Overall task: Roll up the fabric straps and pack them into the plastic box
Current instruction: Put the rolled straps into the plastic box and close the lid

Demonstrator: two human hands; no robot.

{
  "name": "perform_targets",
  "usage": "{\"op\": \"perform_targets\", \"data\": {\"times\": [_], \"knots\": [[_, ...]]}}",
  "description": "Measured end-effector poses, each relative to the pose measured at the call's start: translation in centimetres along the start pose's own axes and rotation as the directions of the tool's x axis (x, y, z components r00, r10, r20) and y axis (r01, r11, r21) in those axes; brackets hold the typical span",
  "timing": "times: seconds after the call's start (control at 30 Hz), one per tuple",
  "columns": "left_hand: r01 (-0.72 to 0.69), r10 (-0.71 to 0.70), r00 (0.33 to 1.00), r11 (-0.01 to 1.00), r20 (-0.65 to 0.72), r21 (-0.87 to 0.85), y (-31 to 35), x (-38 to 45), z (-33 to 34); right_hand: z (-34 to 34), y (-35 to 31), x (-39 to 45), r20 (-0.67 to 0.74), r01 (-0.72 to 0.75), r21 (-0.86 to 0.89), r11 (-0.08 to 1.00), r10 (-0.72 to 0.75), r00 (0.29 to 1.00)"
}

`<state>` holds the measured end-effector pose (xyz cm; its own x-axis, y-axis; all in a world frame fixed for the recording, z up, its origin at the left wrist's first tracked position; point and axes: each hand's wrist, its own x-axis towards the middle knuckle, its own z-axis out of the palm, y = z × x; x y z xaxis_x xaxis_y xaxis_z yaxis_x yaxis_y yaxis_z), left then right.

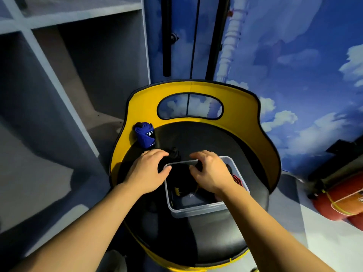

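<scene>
Black strap: dark fabric roll (176, 169) at the far left corner of the box, half over the rim, hard to make out against the dark seat; both hands are on it.
Left hand: (149, 169) fingers curled over the left end of the black strap, thumb tip at the box rim, gripping it.
Right hand: (210, 169) over the far end of the box, fingers curled down onto the right end of the same strap, thumb tucked under; gripping it.
Box: clear plastic box (194, 210) on the seat, right of centre, long side running away from the camera; near wall bare.
Box contents: dark fabric with a small yellow mark (177, 191) on the left side; red roll (237, 179) against the right wall, partly hidden by the right wrist. How many dark rolls are inside, cannot tell.
Blue strap: rolled blue strap (145, 135) with a small white label, standing tilted at the far left edge of the seat, against the yellow rim, well apart from the box.
Surface: round black seat (196, 138) of a chair with a yellow back (141, 103) that has an oval cut-out handle.
Around: grey shelving (59, 75) on the left; blue sky-and-clouds wall (294, 65) behind; red cylinder (337, 203) lying on the floor at right.
</scene>
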<state>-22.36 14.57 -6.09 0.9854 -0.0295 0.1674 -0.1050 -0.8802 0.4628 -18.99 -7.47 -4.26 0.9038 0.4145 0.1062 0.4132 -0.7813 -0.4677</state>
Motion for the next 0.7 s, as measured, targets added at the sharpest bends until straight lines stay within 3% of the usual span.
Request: {"op": "perform_targets", "data": {"times": [0.23,0.5,0.7], "knots": [[0.353,-0.362,0.932,0.914,-0.012,-0.199,-2.5,2.5,-1.5,2.1,-3.7,5.9,0.063,0.043,-0.005,0.999,-0.042,0.997],[0.446,-0.457,0.889,0.866,0.003,-0.225,-4.6,8.1,-4.2,3.1,-7.5,15.3,0.234,0.024,0.028,0.999,-0.03,0.972],[0.577,-0.564,0.813,0.746,0.145,-0.333,-6.8,10.0,-2.9,6.0,-7.2,19.0,0.381,-0.096,0.047,0.994,0.071,0.922]]}}
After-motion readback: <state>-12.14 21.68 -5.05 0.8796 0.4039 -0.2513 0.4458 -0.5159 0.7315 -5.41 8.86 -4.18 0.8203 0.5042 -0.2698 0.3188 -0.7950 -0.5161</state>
